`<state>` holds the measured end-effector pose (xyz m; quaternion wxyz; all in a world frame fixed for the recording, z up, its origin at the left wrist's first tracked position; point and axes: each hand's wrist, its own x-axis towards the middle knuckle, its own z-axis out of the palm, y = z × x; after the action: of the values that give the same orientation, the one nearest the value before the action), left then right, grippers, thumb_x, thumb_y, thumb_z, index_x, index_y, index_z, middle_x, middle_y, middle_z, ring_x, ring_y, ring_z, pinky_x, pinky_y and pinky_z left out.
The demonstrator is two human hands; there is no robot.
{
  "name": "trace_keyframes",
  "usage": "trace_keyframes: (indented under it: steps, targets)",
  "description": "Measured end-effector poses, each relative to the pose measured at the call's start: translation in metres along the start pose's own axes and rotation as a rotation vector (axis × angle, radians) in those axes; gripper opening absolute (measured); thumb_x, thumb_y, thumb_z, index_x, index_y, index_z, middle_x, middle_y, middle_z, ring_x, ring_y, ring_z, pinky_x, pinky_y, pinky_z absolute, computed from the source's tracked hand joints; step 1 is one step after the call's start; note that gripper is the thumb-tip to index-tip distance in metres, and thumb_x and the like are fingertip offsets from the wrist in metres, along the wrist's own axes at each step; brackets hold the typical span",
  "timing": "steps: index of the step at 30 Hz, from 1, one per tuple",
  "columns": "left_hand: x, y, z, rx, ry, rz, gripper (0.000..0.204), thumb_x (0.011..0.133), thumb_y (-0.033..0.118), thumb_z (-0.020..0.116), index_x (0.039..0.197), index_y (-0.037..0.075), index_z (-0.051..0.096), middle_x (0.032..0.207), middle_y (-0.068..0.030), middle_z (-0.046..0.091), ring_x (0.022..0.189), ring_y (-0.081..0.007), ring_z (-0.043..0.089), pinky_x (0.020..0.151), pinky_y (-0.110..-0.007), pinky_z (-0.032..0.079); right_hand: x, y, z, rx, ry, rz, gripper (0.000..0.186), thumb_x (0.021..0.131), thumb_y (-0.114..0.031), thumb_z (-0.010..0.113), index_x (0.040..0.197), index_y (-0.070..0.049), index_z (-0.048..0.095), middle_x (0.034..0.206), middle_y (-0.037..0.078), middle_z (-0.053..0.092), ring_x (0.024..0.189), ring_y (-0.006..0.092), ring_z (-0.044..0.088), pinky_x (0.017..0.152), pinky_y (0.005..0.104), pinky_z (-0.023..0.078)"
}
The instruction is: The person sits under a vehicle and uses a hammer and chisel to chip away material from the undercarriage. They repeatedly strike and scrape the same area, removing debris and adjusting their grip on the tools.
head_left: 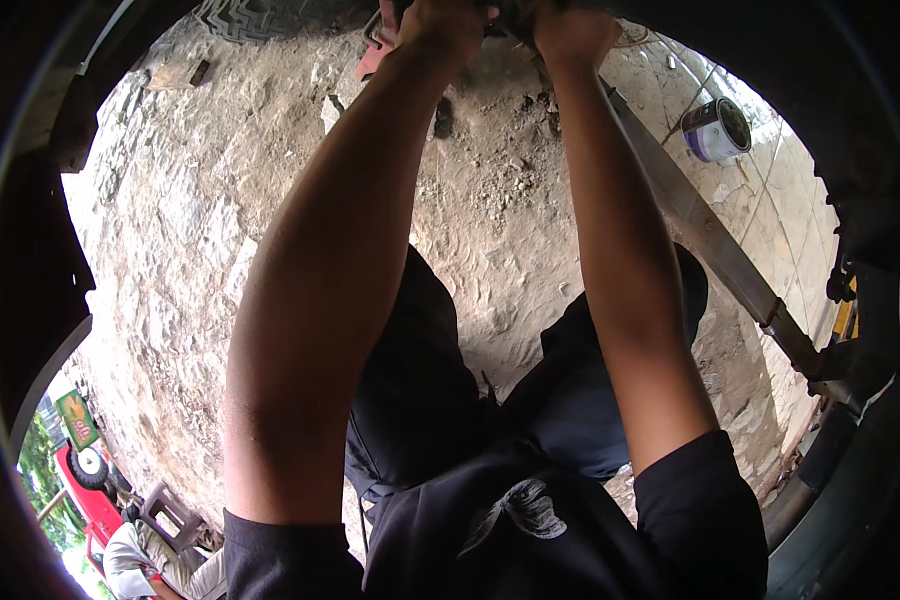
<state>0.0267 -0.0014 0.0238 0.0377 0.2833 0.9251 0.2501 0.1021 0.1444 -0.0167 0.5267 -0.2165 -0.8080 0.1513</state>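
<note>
Both my arms stretch forward to the top edge of the head view. My left hand point(448, 28) is beside a red metal part point(373, 58), up against the dark underside of what looks like a vehicle. One fingertip shows, but the other fingers are lost in shadow and cut off by the frame. Close by on the right, my right hand point(576, 38) reaches into the same dark area, its fingers hidden. What either hand touches or grips cannot be made out. A long metal bar point(710, 225) slants from near my right hand down to the right.
A tyre point(245, 20) stands at the far left, near a wooden block point(178, 75). On the right a used paint can point(715, 130) lies on tiles. Rough dirt ground point(170, 230) spreads below. At lower left are a person point(145, 560), a chair point(173, 515) and a red vehicle point(88, 490).
</note>
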Motion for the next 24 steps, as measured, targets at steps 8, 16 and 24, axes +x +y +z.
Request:
trace_keyframes:
  steps: [8, 16, 24]
  targets:
    - [0.004, 0.004, 0.001, -0.005, -0.013, -0.016, 0.051, 0.097, 0.051, 0.064, 0.111, 0.003, 0.072, 0.106, -0.0225, 0.073, 0.102, -0.0396, 0.07, 0.086, -0.048, 0.057, -0.003, -0.006, -0.018, 0.065, -0.122, 0.279, 0.022, 0.083, -0.023, 0.08, 0.079, -0.001, 0.078, 0.071, 0.017, 0.074, 0.065, 0.0237, 0.073, 0.059, 0.0378, 0.053]
    - [0.006, -0.002, -0.002, 0.114, -0.002, 0.037, 0.046, 0.097, 0.047, 0.066, 0.113, 0.004, 0.072, 0.111, -0.022, 0.072, 0.105, -0.0393, 0.07, 0.087, -0.047, 0.056, -0.002, -0.011, -0.01, 0.326, -0.071, 0.091, 0.016, 0.083, -0.014, 0.078, 0.077, 0.001, 0.075, 0.068, 0.016, 0.072, 0.06, 0.0271, 0.07, 0.059, 0.0391, 0.052]
    - [-0.001, -0.001, 0.001, -0.114, 0.011, -0.028, 0.042, 0.096, 0.045, 0.068, 0.109, 0.005, 0.073, 0.106, -0.0211, 0.073, 0.103, -0.0381, 0.07, 0.084, -0.046, 0.056, -0.002, 0.006, 0.006, -0.059, -0.036, -0.005, 0.012, 0.086, -0.01, 0.069, 0.084, -0.001, 0.077, 0.074, 0.018, 0.072, 0.065, 0.032, 0.072, 0.062, 0.041, 0.054]
